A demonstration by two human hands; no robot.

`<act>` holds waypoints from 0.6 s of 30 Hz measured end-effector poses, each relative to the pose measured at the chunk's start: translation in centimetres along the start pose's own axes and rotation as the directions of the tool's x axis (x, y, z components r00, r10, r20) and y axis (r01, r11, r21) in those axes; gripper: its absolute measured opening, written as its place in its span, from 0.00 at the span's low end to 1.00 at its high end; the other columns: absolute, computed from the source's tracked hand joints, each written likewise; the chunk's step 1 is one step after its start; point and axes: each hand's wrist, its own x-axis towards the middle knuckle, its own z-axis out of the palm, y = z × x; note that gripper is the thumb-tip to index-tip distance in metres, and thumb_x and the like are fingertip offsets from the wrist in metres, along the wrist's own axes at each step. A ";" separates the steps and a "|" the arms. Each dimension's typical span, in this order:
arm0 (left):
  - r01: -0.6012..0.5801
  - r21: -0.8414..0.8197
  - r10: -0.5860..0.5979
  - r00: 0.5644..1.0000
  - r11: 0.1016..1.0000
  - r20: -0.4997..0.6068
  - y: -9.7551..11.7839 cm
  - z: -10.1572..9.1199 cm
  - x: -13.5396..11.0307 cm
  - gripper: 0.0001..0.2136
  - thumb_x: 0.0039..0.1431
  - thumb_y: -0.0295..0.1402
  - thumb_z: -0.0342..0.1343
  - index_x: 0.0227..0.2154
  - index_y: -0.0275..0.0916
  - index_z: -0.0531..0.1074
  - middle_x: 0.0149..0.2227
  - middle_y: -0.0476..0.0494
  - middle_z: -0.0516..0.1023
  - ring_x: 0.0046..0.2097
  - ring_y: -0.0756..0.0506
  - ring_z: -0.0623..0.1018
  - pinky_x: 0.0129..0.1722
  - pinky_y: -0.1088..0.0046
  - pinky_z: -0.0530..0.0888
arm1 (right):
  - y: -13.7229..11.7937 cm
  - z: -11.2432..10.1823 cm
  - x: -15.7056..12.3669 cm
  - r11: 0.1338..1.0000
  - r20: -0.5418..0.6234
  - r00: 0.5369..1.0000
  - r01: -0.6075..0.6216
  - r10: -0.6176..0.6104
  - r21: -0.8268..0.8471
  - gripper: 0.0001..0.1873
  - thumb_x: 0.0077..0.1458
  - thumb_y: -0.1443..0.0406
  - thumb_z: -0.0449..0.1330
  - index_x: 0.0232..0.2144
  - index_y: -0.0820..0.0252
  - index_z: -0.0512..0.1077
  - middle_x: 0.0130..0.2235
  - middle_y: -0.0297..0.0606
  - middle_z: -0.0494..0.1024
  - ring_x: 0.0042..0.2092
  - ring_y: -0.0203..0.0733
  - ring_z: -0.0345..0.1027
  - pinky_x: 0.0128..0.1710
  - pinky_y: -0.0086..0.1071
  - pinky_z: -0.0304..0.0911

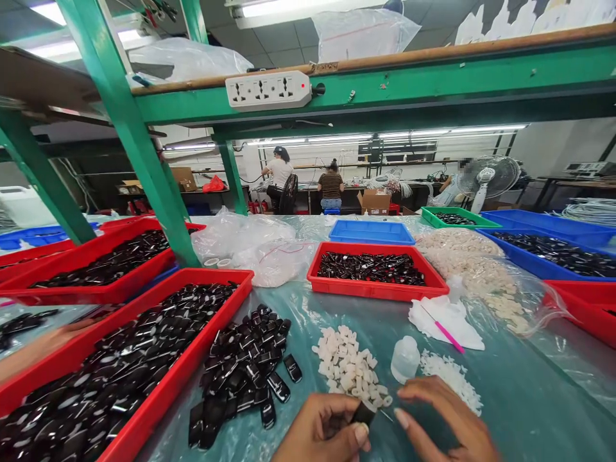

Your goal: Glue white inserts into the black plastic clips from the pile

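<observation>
My left hand (325, 428) pinches a small black plastic casing (364, 412) with a pale end, at the bottom middle. Just right of it, my right hand (445, 420) has thumb and forefinger apart, with nothing visible between them. A thin metal-looking sliver (385, 416) shows between the hands; what it belongs to, I cannot tell. Beyond the left hand lies a heap of cream-coloured small parts (349, 362). Near the right fingertips stand a small translucent bottle (405, 360) and a scatter of tiny white pieces (450, 378). Glossy black casings (250, 359) are piled to the left.
Red trays of black parts stand at left (243, 277) and centre (322, 287). A pink-handled tool (450, 338) rests on white cloth (469, 324). Clear bags (481, 276) lie behind. A green shelf frame (129, 135) rises ahead. Another person's arm (41, 350) reaches in at left.
</observation>
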 end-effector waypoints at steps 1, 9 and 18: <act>-0.009 -0.002 0.009 1.000 1.000 -0.010 -0.1 -0.1 0.1 0.16 0.52 0.45 0.58 0.30 0.35 0.76 0.24 0.49 0.70 0.23 0.54 0.67 0.26 0.78 0.65 | 0.8 -0.8 0.3 0.995 0.035 0.999 0.033 -0.030 -0.092 0.01 0.51 0.65 0.60 0.29 0.55 0.72 0.30 0.36 0.78 0.33 0.42 0.73 0.32 0.30 0.66; 0.009 -0.070 -0.011 1.000 0.998 -0.024 0.0 -0.1 -0.1 0.15 0.52 0.43 0.59 0.31 0.34 0.76 0.26 0.47 0.72 0.26 0.53 0.72 0.30 0.76 0.67 | 5.7 -2.6 0.5 0.814 0.244 0.967 0.083 0.074 -0.575 0.09 0.46 0.70 0.59 0.25 0.52 0.77 0.29 0.36 0.77 0.34 0.48 0.72 0.31 0.40 0.61; 0.041 -0.039 -0.041 0.999 0.998 0.008 -0.8 -0.2 -0.2 0.16 0.50 0.44 0.60 0.34 0.36 0.77 0.27 0.47 0.73 0.27 0.52 0.71 0.31 0.75 0.67 | 4.1 -2.9 1.2 0.904 0.164 0.985 0.019 0.056 -0.428 0.08 0.49 0.66 0.56 0.24 0.53 0.75 0.29 0.36 0.77 0.32 0.47 0.72 0.30 0.38 0.65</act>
